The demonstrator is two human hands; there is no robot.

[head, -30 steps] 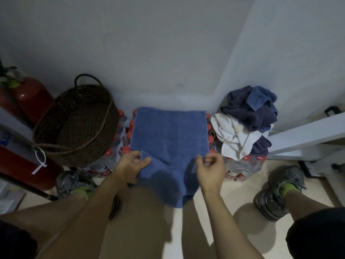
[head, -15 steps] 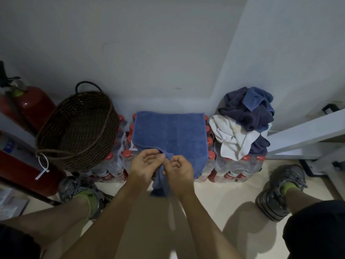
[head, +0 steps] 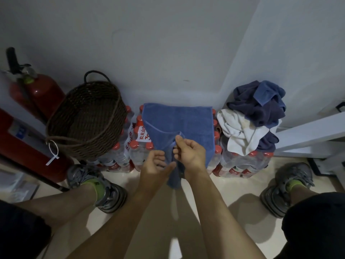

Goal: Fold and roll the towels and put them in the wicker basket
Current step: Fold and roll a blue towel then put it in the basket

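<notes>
Blue towel [head: 179, 120] spreads toward twelve o'clock from both hands; right hand [head: 190, 152] pinches its near corners, left hand [head: 156, 163] loosely cups the hanging edge

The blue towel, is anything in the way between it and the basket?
Nothing visible blocks it. The blue towel lies on the water bottle packs, pinched by the right hand. The wicker basket sits just left, its open top unobstructed.

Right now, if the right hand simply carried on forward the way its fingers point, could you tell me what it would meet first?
Most likely the blue towel itself: the right hand pinches its near edge, and the spread cloth lies directly ahead, then the wall. Depth is uncertain.
</notes>
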